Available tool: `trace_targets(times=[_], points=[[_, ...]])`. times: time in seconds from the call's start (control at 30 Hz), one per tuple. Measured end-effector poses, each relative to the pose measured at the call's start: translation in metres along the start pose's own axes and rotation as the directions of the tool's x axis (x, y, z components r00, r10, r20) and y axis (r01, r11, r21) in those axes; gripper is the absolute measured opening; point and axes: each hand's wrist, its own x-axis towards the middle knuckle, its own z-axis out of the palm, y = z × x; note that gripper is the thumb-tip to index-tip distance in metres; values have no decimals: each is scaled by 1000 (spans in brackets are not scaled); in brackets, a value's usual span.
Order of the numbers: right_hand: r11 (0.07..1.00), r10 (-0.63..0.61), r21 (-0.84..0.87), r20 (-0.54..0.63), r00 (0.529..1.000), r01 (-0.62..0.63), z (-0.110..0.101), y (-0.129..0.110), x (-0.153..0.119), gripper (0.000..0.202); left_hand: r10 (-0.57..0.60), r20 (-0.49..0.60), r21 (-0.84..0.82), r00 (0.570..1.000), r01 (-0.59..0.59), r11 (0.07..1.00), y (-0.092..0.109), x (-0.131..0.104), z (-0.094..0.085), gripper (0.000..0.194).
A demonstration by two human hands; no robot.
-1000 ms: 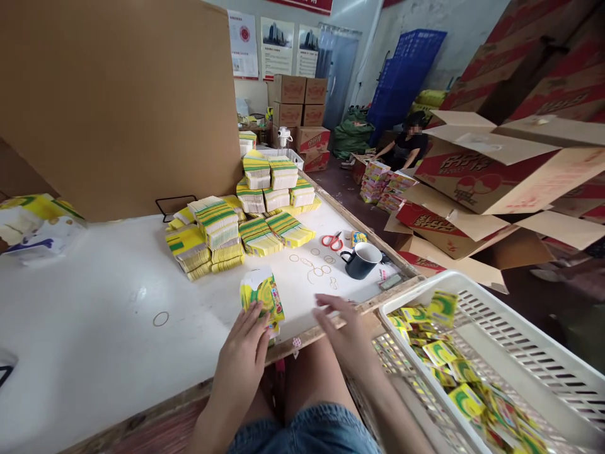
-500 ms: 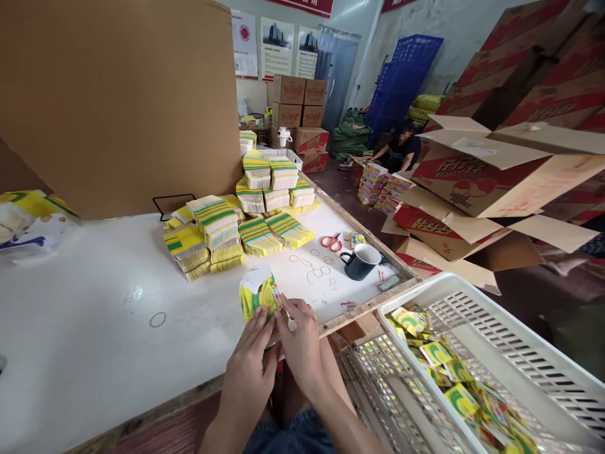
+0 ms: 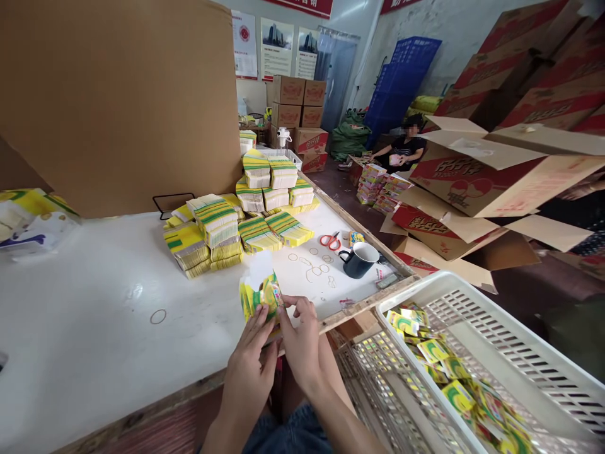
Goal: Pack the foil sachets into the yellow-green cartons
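A yellow and green printed carton (image 3: 265,291) with a white flap standing up is between my two hands at the table's front edge. My left hand (image 3: 253,343) is closed on its near left side, fingers lying along the front panel. From the right, my right hand (image 3: 300,334) pinches the carton's right edge with thumb and index finger. The carton's lower part is hidden behind my fingers. Beyond it on the white table (image 3: 108,302) stand bundled stacks of flat yellow and green cartons (image 3: 215,221).
Right of the hands are a dark mug (image 3: 360,260), red-handled scissors (image 3: 330,241) and loose rubber bands (image 3: 316,270). A white basket (image 3: 510,334) at the right holds yellow packets. Open cardboard boxes (image 3: 491,170) are stacked behind it. Further back, a person (image 3: 406,148) sits by piled packs.
The carton's white flap has swung up and stands taller. My right fingers have shifted slightly along its right edge. The person in the back has lifted a pink item.
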Motion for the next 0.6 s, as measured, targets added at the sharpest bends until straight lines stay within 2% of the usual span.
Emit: trace_targets(times=[0.07, 0.13, 0.17, 0.23, 0.33, 0.43, 0.6], points=[[994, 78, 76, 19, 997, -79, -9, -4, 1, 9, -34, -126, -102, 991, 21, 995, 7, 0, -9, 41], [971, 128, 192, 90, 988, -143, -19, -6, 1, 15, -144, -288, -226, 947, 79, 971, 18, 3, -20, 46], [951, 135, 259, 136, 981, -167, -24, -6, 2, 18, -226, -322, -310, 919, 123, 943, 23, 5, -25, 47], [900, 127, 383, 227, 966, -209, -29, -3, 3, 22, -369, -239, -497, 898, 214, 841, 30, 13, -33, 45], [840, 104, 481, 311, 945, -251, -25, 3, 3, 27, -412, -5, -615, 911, 322, 720, 30, 25, -34, 52], [813, 76, 519, 353, 933, -262, -16, 7, 6, 31, -393, 122, -615, 911, 380, 691, 23, 33, -28, 65], [765, 43, 587, 364, 930, -265, -16, 11, 19, 32, -386, 206, -615, 899, 426, 664, 14, 34, -30, 73]])
